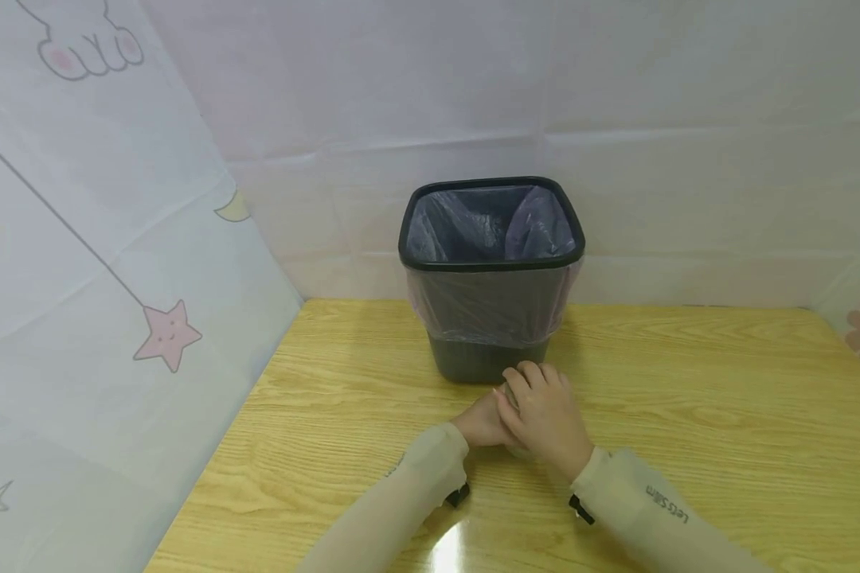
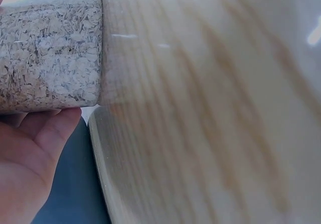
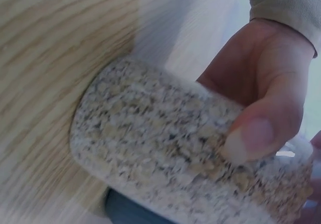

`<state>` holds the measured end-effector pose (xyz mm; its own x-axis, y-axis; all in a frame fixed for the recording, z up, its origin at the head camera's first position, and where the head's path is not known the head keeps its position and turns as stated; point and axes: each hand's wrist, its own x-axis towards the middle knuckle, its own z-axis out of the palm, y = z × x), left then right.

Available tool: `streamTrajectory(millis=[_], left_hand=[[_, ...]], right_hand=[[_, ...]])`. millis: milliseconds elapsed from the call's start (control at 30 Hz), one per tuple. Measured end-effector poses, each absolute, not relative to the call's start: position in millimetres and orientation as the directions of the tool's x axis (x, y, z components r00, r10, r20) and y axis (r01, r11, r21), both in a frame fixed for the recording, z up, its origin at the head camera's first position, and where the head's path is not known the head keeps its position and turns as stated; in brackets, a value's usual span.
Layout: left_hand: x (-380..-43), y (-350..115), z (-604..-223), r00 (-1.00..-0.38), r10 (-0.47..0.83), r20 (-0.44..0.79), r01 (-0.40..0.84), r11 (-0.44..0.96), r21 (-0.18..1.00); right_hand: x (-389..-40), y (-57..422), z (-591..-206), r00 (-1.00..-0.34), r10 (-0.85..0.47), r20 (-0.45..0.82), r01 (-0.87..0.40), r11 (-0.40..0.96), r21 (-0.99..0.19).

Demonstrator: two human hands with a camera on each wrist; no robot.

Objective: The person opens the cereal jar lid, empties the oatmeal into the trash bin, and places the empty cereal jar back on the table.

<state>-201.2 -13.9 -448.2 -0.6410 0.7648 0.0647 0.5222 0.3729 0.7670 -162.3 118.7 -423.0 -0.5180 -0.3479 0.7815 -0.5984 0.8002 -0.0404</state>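
Note:
A clear jar point(image 3: 145, 133) packed with pale, oat-like flakes stands between my hands, just in front of the trash bin point(image 1: 483, 362). My left hand point(image 1: 486, 420) grips the jar's side, with its thumb point(image 3: 256, 136) across the near face in the right wrist view. In the left wrist view, fingers point(image 2: 57, 128) of that hand curl behind the jar point(image 2: 50, 53). From above, my right hand point(image 1: 548, 410) holds the jar's top with bent fingers. Between them my hands hide most of the jar in the head view, its top included.
Dark grey and rimmed in black, the bin is lined with a thin, pinkish translucent bag point(image 1: 487, 306). It stands near the back of the wooden table point(image 1: 688, 414). A pale printed sheet point(image 1: 373, 87) hangs behind and at the left.

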Motion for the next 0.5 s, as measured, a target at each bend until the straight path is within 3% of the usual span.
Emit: streamTrajectory(millis=[333, 500], left_hand=[[-204.0, -13.8, -450.0, -0.568, 0.813, 0.131, 0.624, 0.321, 0.712], [-205.4, -12.1, -450.3, -0.556, 0.819, 0.138, 0.609, 0.289, 0.739]], right_hand=[[-169.5, 128.8, -421.2, -0.454, -0.446, 0.771, -0.726, 0.687, -0.030], [-172.6, 133.2, -420.5, -0.420, -0.493, 0.762, -0.775, 0.632, -0.019]])
